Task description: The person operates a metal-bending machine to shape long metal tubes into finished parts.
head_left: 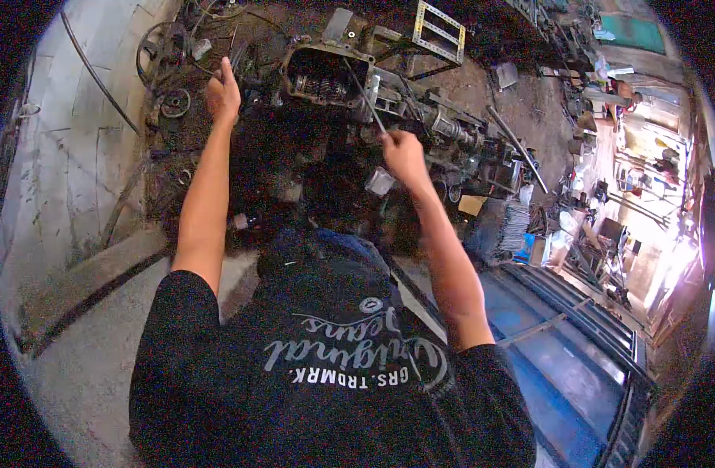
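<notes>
Grey metal edges the open casing (318, 47), which sits in front of the person, beyond the shirt and between the two outstretched arms, its row of gears (324, 84) bare to view. How far the work has got can only be judged in part: the casing is uncovered, gears are inside it, and other machinery lies outside; what remains undone cannot be told from this. Taking the casing as the clock's centre, with twelve o'clock straight up the view, the right hand (404, 158) is at between four and five, fingers closed round a slim metal rod (366, 97) whose far end reaches over the casing's opening. At nine the left hand (226, 95) is raised, fingers fairly straight; whether they hold anything I cannot tell. A ringed shaft (453, 129) lies towards four, and farther that way a long bar (517, 148) rests on the floor. A perforated metal frame (418, 23) stands at two. No table shows beneath the casing; the floor (482, 90) around it is brown, dark and crowded with parts. A round metal part (174, 102) lies at nine, and past it rises a pale wall (69, 156) with a black hose (92, 70) against it. Blue panelling (560, 351) fills five o'clock, a green sheet (634, 33) three, and glaring daylight comes in at four.
</notes>
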{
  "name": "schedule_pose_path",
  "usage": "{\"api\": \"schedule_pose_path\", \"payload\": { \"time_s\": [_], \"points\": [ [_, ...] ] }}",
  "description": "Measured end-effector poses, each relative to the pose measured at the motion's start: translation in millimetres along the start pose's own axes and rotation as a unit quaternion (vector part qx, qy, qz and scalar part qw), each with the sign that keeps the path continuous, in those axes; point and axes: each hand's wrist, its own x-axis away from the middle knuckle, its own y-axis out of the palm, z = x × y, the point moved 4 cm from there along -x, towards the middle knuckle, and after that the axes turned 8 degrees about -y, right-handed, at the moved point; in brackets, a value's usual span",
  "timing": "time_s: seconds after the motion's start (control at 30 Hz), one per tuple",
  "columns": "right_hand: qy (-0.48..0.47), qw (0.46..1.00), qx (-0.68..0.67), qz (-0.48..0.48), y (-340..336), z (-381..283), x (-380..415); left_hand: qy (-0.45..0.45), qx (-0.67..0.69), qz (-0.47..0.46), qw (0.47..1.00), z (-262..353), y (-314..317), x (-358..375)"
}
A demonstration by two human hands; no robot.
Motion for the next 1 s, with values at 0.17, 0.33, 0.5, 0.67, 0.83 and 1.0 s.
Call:
{"api": "schedule_pose_path", "payload": {
  "time_s": [0.17,0.33,0.5,0.67,0.83,1.0],
  "points": [
    [-0.098,0.982,0.161,-0.035,-63,26,-22,0.1,0.051,0.036,0.993,4,7,-23],
    [-0.073,0.943,0.3,-0.126,-79,-13,-69,0.07,-0.027,0.016,0.997,29,5,-12],
    [-0.088,0.906,0.342,-0.233,-73,-25,-110,0.056,-0.039,0.007,0.998,20,12,-18],
    [-0.088,0.886,0.35,-0.29,-66,-23,-128,0.033,-0.054,-0.025,0.998,10,19,-27],
    [-0.178,0.893,0.338,-0.237,-61,12,-144,0.07,-0.055,0.015,0.996,8,24,-29],
    [-0.162,0.886,0.35,-0.258,-73,-14,-129,0.061,-0.046,-0.032,0.997,-2,28,-33]
  ]
}}
